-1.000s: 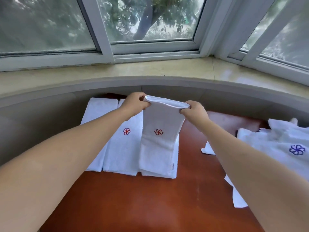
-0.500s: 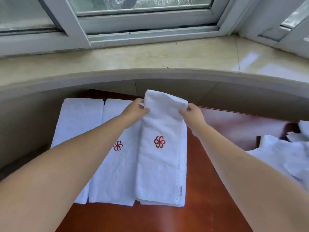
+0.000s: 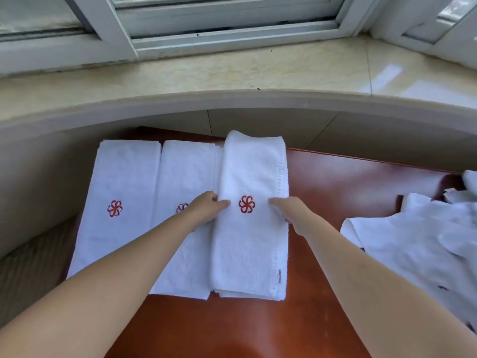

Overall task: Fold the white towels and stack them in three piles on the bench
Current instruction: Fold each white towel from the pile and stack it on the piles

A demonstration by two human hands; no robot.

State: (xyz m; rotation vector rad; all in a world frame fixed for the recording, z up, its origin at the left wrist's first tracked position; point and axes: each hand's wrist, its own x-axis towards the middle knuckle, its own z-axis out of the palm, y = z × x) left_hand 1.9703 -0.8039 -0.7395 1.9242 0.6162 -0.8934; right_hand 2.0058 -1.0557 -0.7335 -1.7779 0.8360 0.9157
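Left hand [image 3: 206,208] and right hand [image 3: 289,210] pinch opposite edges of a folded white towel with a red flower emblem [image 3: 251,215], topping the rightmost pile on the reddish-brown wooden tabletop [image 3: 348,192] below a window sill [image 3: 232,71].

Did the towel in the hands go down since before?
Yes. The folded towel was held up off the right pile; now it lies flat on it, beside the middle pile, both hands at its sides.

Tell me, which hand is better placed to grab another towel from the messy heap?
Right hand: the unfolded heap lies on its side of the bench; the left hand sits between the folded stacks.
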